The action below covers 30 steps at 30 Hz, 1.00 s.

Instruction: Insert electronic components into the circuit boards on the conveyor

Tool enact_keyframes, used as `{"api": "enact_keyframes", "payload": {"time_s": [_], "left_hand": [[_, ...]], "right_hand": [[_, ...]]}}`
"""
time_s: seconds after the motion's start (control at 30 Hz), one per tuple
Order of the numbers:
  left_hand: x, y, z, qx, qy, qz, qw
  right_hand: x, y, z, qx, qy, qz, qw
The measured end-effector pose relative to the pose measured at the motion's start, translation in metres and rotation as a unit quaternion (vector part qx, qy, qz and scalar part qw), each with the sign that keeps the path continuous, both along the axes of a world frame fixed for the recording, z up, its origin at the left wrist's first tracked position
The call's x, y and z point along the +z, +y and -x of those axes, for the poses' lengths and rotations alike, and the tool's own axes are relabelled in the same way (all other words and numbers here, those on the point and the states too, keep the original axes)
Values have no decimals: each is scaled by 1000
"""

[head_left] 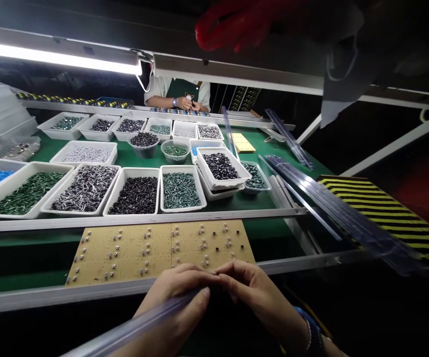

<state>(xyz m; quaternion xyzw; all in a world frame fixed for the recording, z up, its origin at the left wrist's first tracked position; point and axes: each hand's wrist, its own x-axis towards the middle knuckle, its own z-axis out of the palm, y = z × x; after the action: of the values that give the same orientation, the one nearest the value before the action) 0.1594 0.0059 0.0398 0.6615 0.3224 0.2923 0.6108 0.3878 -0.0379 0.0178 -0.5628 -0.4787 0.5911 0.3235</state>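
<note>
A long clear plastic tube (125, 329) lies across my left hand (179, 290), which is closed around it with the thumb along its side. The tube runs down to the lower left, and its upper end is hidden by my fingers. My right hand (261, 297) has its fingertips pressed together, touching the left fingertips; whatever is between them is hidden. Just beyond both hands, a tan circuit board panel (129, 248) rests between the metal rails, with small components standing on it in groups. A few black parts (216, 249) sit on its right side.
Behind the front rail (214, 216) stand several white trays of components, such as a tray of black parts (134, 196). More clear tubes (311, 193) lie at right beside a black-and-yellow striped surface (381, 213). A co-worker (185, 96) sits across the bench under a lamp (58, 57).
</note>
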Motion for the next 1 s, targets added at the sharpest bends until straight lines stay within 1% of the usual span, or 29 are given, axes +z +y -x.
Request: {"api": "enact_keyframes", "payload": {"time_s": [0.03, 0.1, 0.2, 0.27, 0.33, 0.4, 0.47, 0.57, 0.6, 0.63, 0.7, 0.77, 0.8, 0.83, 0.9, 0.93, 1.0], "left_hand": [[1, 2, 0, -8, -1, 6, 1000], [-5, 2, 3, 7, -23, 42, 999], [-26, -4, 6, 58, -80, 130, 986], [-39, -8, 4, 86, -111, 175, 974], [-45, -11, 0, 103, -127, 188, 969], [-44, -13, -3, 106, -133, 183, 968], [-39, -12, -3, 109, -146, 189, 965], [-30, -12, -1, 123, -166, 221, 953], [-29, -12, 1, 134, -170, 230, 949], [-29, -12, 2, 145, -174, 235, 945], [-33, -13, 5, 164, -184, 238, 940], [-38, -14, 7, 170, -196, 243, 935], [-40, -14, 8, 168, -200, 246, 933], [-42, -14, 8, 165, -202, 248, 933], [-42, -14, 9, 161, -201, 250, 933], [-41, -13, 9, 160, -199, 250, 934], [-39, -13, 10, 160, -198, 254, 933]], "right_hand": [[-1, 0, 2, -10, 20, 14, 1000], [-4, 0, 4, -28, 58, 22, 998], [-7, 0, 6, -60, 81, 30, 994], [-4, 2, 7, -66, 42, 21, 997], [2, 7, 8, -52, -19, -3, 998], [9, 12, 10, -32, -60, -36, 997], [14, 16, 10, -12, -84, -65, 994], [13, 18, 6, 0, -145, -133, 980], [11, 18, 3, 1, -184, -177, 967], [9, 17, -1, 4, -231, -231, 945], [4, 14, -8, 32, -331, -338, 881], [0, 12, -13, 86, -410, -396, 817], [-1, 11, -14, 115, -435, -406, 795], [-1, 10, -14, 138, -451, -408, 782], [-2, 10, -14, 160, -461, -410, 771], [-2, 10, -14, 158, -459, -413, 771], [-3, 11, -15, 129, -446, -428, 776]]}}
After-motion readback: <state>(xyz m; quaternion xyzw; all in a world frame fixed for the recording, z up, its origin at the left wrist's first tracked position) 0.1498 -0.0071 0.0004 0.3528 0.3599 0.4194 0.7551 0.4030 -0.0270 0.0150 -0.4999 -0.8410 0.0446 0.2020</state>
